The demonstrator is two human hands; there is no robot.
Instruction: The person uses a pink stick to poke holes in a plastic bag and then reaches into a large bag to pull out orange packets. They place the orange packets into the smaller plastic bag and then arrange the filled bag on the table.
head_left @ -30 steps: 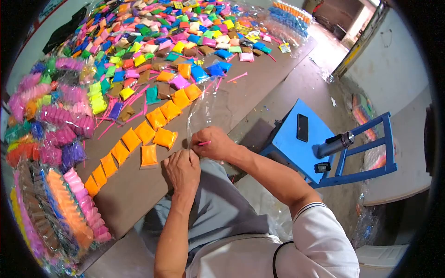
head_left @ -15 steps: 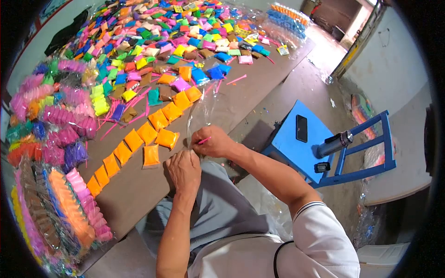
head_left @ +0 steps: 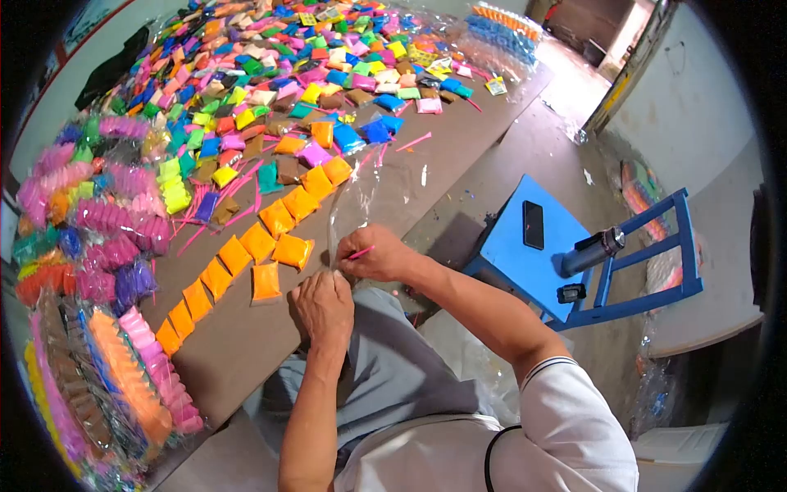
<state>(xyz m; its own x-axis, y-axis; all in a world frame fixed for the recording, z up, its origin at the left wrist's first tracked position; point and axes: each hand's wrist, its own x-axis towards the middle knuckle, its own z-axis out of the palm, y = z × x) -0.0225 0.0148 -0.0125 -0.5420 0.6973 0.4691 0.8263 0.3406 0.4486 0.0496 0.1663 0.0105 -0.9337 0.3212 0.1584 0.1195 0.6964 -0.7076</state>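
Note:
My right hand [head_left: 373, 252] is closed, and a thin pink plastic stick [head_left: 361, 252] pokes out from its fingers. Close against it, the fingers of my left hand [head_left: 323, 302] are curled at the near end of a clear plastic bag [head_left: 351, 201], which stretches away over the table's edge. Exactly how the fingertips grip the bag is hidden. Left of the hands, several orange packets [head_left: 259, 243] lie in a slanting row. Two more sit beside it: one orange packet [head_left: 266, 281] near my left hand, another orange packet [head_left: 293, 251] just above.
A big heap of colourful packets [head_left: 270, 66] covers the far part of the brown table [head_left: 238, 353]. Bagged strips of packets [head_left: 135, 369] are stacked at left. On the right a blue chair [head_left: 512, 238] carries a phone [head_left: 533, 225], a bottle [head_left: 592, 252] and a small black object [head_left: 570, 293].
Both hands stay almost in place at the bag's near end, with only slight finger movement. The whole view has shifted a little; the packet row is unchanged.

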